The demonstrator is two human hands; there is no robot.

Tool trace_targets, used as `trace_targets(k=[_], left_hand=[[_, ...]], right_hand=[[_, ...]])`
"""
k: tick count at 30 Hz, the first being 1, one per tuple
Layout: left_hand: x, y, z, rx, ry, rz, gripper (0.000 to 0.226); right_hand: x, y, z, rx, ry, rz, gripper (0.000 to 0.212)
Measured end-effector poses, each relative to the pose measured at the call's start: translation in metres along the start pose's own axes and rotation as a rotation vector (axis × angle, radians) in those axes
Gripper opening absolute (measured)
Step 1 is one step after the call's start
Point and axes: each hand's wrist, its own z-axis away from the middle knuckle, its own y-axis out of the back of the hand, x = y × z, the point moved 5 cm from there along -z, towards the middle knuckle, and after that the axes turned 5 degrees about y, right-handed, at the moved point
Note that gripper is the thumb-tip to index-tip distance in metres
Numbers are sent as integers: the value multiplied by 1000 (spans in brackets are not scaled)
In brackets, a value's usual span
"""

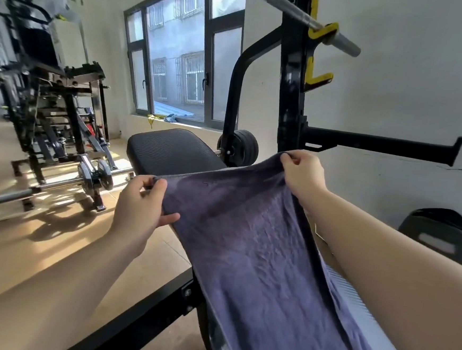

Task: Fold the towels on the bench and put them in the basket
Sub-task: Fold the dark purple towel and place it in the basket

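A long purple-blue towel (260, 246) is stretched in the air over the black padded bench (171, 150). My left hand (138, 209) pinches its far left corner between thumb and fingers. Its far right corner is pinched by my right hand (302, 172), held a little higher. The towel runs from both hands down toward me and out of the bottom of the view, hiding the near part of the bench. No basket is in view.
The bench's rack upright (291, 96) holds a barbell (305, 17) overhead, with a horizontal arm (378, 143) on the right. A second barbell (57, 186) lies on the wooden floor at left, in front of a weight machine (50, 105). A window (184, 55) faces me.
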Motion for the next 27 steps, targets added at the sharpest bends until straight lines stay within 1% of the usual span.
trace_targets(k=[5, 8, 11, 14, 17, 19, 21, 25, 27], left_hand=[[-14, 8, -41, 34, 2, -110, 15], [-21, 16, -63, 94, -3, -165, 21], [-29, 21, -80, 132, -8, -202, 18], [-37, 22, -92, 142, -14, -230, 13], [-43, 23, -100, 143, -23, -249, 12], [-45, 27, -104, 163, -32, -257, 12], [-47, 30, -109, 193, -37, -250, 13], [-49, 34, -114, 253, -41, -259, 7], [-48, 34, -113, 295, -78, -320, 9]], right_hand=[[4, -54, -33, -49, -9, -4, 25], [8, -80, -49, -63, -27, 4, 24], [18, -100, -63, -51, -78, -32, 20], [20, -113, -70, -76, -98, -37, 17], [19, -130, -76, -91, -139, -117, 26], [32, -148, -93, -94, -72, -110, 21], [42, -168, -104, -147, -20, -63, 22], [30, -193, -82, -351, -5, 8, 37], [33, -202, -77, -426, -5, 20, 44]])
